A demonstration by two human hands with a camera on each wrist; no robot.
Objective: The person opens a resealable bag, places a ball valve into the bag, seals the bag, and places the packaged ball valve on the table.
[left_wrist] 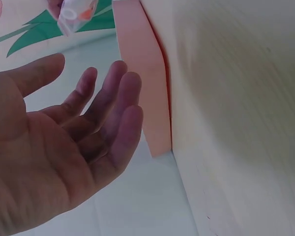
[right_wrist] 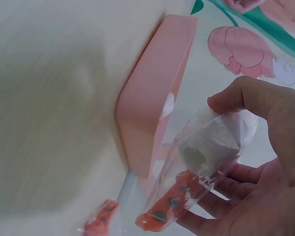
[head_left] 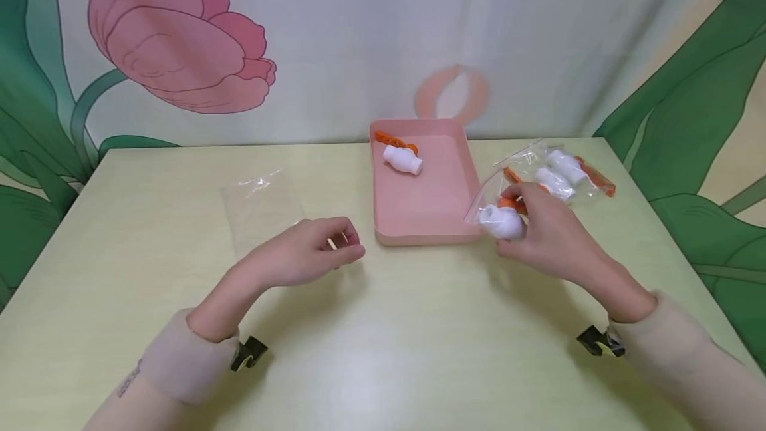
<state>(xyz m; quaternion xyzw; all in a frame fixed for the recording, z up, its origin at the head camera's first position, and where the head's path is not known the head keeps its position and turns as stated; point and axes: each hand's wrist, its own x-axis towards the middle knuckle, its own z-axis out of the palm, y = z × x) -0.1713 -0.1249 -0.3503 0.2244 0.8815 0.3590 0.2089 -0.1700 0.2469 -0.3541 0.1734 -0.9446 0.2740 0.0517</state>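
My right hand (head_left: pixel 550 235) grips a clear plastic bag (right_wrist: pixel 160 189) just right of the pink tray (head_left: pixel 433 211). Inside that bag are a hollow white piece (head_left: pixel 501 221) and an orange strip with holes (right_wrist: pixel 167 204). In the tray's far left part lie another white, bulging piece (head_left: pixel 403 159) and an orange strip (head_left: pixel 389 138), both unbagged. My left hand (head_left: pixel 305 251) hovers left of the tray, its fingers loosely curved and holding nothing; the left wrist view shows its bare palm (left_wrist: pixel 39 152).
More bagged white pieces (head_left: pixel 565 165) with orange parts (head_left: pixel 598 178) lie at the table's back right. A flat clear bag (head_left: pixel 260 208) lies on the table behind my left hand. A printed curtain (head_left: pixel 335 45) hangs along the back edge.
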